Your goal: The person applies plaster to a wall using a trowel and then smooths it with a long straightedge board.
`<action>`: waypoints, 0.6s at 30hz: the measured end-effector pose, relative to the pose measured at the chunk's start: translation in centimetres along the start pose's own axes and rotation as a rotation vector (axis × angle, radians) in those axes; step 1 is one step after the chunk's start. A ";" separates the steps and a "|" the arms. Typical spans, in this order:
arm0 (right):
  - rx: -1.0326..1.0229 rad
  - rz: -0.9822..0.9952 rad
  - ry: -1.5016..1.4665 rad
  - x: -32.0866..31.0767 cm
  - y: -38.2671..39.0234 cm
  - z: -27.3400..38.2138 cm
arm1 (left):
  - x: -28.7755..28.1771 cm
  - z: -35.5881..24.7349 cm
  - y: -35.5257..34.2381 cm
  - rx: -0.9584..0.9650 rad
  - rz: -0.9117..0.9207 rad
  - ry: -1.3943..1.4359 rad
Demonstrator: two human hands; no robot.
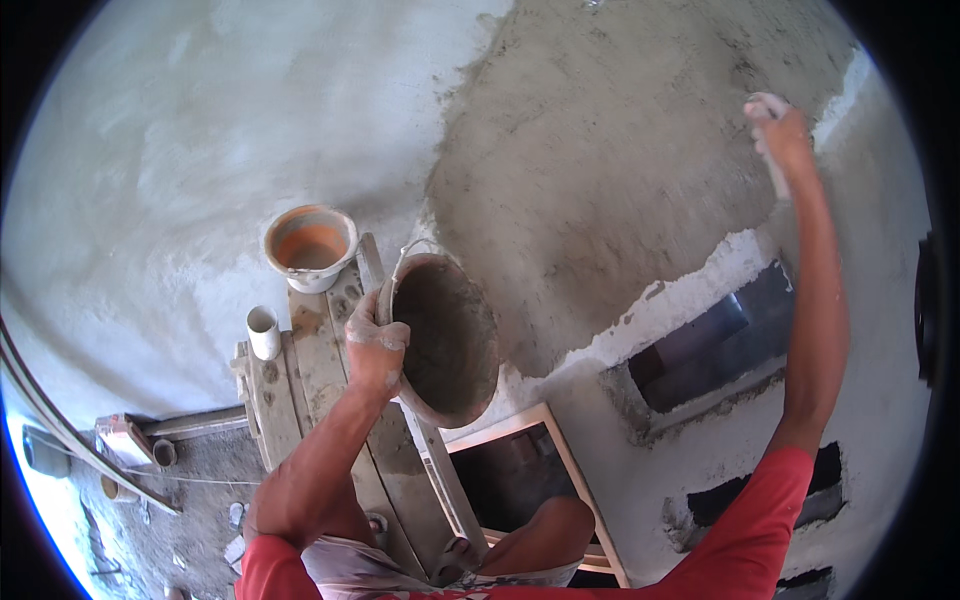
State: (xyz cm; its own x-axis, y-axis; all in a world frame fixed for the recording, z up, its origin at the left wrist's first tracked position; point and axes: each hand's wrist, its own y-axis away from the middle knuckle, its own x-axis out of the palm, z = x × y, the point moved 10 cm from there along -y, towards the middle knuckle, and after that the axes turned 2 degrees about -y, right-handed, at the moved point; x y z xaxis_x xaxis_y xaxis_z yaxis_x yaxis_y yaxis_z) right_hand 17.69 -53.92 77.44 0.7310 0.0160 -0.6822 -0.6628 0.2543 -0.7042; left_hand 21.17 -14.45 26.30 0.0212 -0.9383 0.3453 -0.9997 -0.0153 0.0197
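My left hand (376, 340) is closed round the rim of a mortar-caked bucket (445, 340), tipped so that its grey inside faces me. A thin wire handle stands up at the bucket's far side. High on the right, my right hand (782, 130) is closed on a flat, pale plastering tool (776, 176) held against the wall. The tool shows nearly edge-on, and the hand hides most of its grip. Around it the wall carries a darker, damp layer of mortar (620, 150) beside smoother, paler plaster (260, 110).
I am above wooden scaffold planks (310, 370). On or beside them stand a white bucket (312, 245), orange inside, and a white cup (263, 333). Openings (710, 340) with rough edges and a wooden frame (552, 420) break the wall. Rubble and containers lie on the floor (205, 500) below left.
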 end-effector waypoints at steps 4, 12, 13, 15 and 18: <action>0.077 0.623 -0.255 11.0 14.2 2.2 | 0.3 0.3 0.3 0.034 -0.001 -0.075; -0.891 0.660 0.283 23.4 36.4 9.4 | 3.2 0.6 1.8 0.087 0.130 -0.129; -0.999 0.580 0.305 23.9 37.5 10.3 | 3.5 0.4 1.8 0.123 0.129 -0.158; -1.000 0.566 0.350 25.7 38.9 11.1 | 3.3 0.1 1.9 0.185 0.099 -0.238; -0.892 0.705 0.048 28.4 41.4 8.7 | 3.8 0.1 2.1 0.200 0.099 -0.267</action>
State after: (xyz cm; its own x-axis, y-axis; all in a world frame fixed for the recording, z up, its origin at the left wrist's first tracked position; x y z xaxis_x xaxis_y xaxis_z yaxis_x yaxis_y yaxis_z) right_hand 12.44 -34.53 30.63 0.1550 -0.1594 -0.9750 -0.8170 -0.5756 -0.0358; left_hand 19.11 -18.05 27.50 -0.0541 -0.9955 0.0784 -0.9801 0.0379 -0.1947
